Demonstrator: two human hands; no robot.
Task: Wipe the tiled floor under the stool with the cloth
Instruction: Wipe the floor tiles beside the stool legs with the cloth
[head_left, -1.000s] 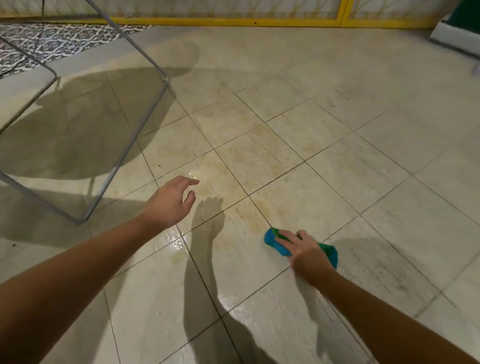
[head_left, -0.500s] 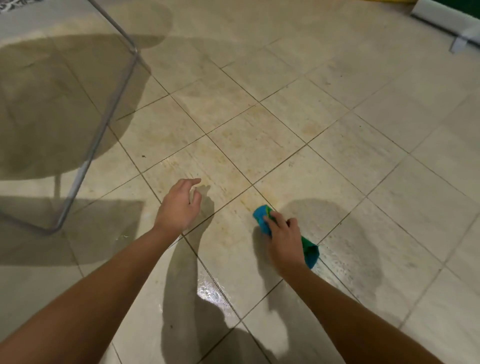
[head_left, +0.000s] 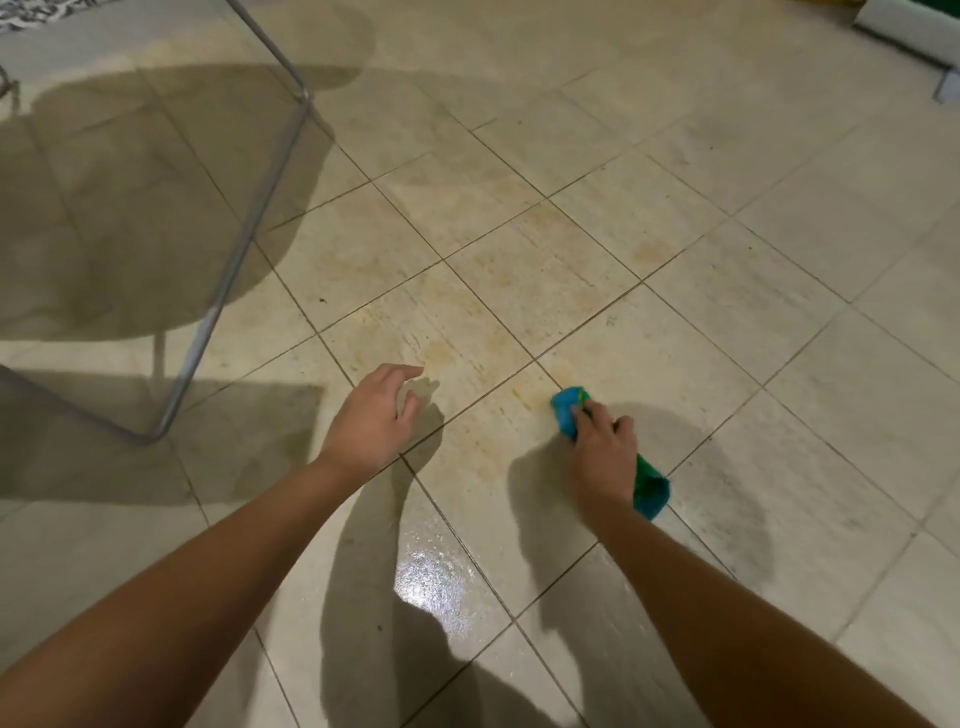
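Crumpled blue-and-green soft cloth (head_left: 649, 491): on beige tiled floor (head_left: 727, 322), under right hand (head_left: 602, 457), grip clenched round its middle | likely light, limp, damp; best bunched centrally | left hand (head_left: 374, 415): grip released, holding nothing | grey metal-tube stool (head_left: 244, 244): well to the left.

Cloth (head_left: 567, 410) blue and green. Floor (head_left: 779, 291) beige tile, dark grout lines, yellowish stains. Stool frame (head_left: 244, 249) grey metal.

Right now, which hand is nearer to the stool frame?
Left. The left hand is open just right of the stool frame; the right hand holds the cloth farther right.
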